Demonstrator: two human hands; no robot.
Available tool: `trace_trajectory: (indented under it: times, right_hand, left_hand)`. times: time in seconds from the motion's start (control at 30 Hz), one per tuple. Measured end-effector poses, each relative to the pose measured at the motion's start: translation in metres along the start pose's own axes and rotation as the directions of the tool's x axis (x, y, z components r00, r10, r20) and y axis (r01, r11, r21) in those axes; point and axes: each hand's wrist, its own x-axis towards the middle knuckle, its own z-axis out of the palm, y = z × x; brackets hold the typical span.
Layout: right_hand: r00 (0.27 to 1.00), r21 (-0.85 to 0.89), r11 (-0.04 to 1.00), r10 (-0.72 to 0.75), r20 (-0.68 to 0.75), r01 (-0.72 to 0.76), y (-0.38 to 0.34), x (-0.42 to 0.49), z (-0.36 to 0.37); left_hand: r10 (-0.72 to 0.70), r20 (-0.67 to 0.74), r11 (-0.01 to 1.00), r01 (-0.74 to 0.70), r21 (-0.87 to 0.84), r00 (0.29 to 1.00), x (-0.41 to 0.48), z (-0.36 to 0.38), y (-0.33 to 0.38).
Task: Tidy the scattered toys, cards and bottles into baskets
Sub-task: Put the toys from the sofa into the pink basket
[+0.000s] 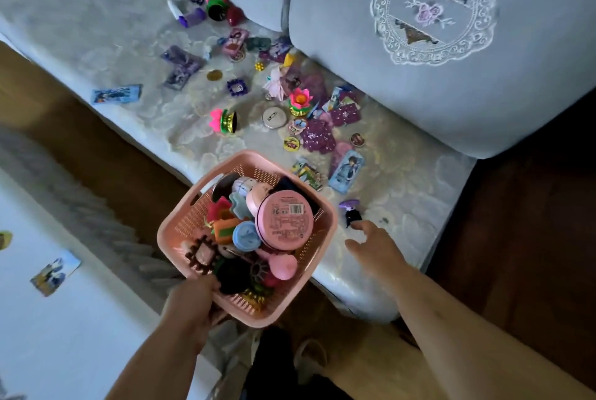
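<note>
**A:** how far along is this tidy-up, you reckon?

**B:** maybe half? The left hand (193,299) has its fingers clamped on the near rim of the pink basket (254,315), which sits over the front edge of the sofa seat (113,44). It's already heaped with toys, with a pink tin (283,222) on top.

**A:** and the other hand?

**B:** The right hand (374,244) is just right of the basket, fingers apart, holding nothing. It's almost on a small purple-and-black toy (350,211), so I'd guess that goes in next.

**A:** what's left?

**B:** loads. Beyond the basket there's a blue card (346,170), purple cards (317,136), a round badge (273,118) and a lotus toy (300,101). Furthest from the basket is a clump with what looks like a purple bottle (193,17). There's also a stray card (54,275) left of the basket, off the sofa.
</note>
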Motion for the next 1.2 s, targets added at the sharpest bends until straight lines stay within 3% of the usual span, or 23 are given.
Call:
trace_trajectory:
  times: [0.23,0.47,0.53,0.6,0.7,0.83,0.93,1.07,1.2]
  right_hand:
    - [0.992,-0.246,0.967,-0.029,0.126,0.060,0.010,0.091,0.014]
    - [0.985,-0.252,0.963,0.130,0.116,-0.098,0.007,0.150,0.035]
    - [0.986,-0.127,0.978,0.157,-0.064,-0.164,0.000,0.159,0.033]
    - [0.926,0.120,0.976,0.210,-0.314,-0.181,-0.017,0.163,0.023]
    - [0.865,0.432,0.900,0.263,-0.427,-0.060,-0.057,0.158,0.005]
    - [0.879,0.336,0.929,0.025,-0.476,0.156,-0.101,0.156,-0.012]
    - [0.903,0.261,0.947,-0.061,-0.426,0.187,-0.116,0.167,-0.021]
    - [0.972,0.167,0.984,-0.029,-0.234,0.069,-0.123,0.204,-0.025]
    - [0.995,-0.021,0.996,-0.092,-0.047,0.091,-0.128,0.236,-0.013]
  left_hand:
    - [0.047,-0.041,0.993,-0.043,0.108,0.998,0.046,0.021,0.031]
    - [0.065,-0.003,0.958,-0.061,0.279,0.998,0.086,0.030,0.081]
    - [0.090,0.010,0.933,-0.088,0.348,0.996,0.094,0.032,0.097]
    - [0.132,0.003,0.901,-0.121,0.417,0.991,0.103,0.034,0.113]
    - [0.198,0.041,0.824,-0.190,0.533,0.979,0.111,0.044,0.137]
    - [0.203,0.073,0.817,-0.210,0.538,0.976,0.117,0.061,0.165]
    - [0.205,0.080,0.836,-0.217,0.505,0.976,0.119,0.073,0.177]
    - [0.226,0.083,0.799,-0.233,0.555,0.971,0.126,0.075,0.186]
    - [0.218,0.059,0.768,-0.209,0.605,0.974,0.129,0.066,0.189]
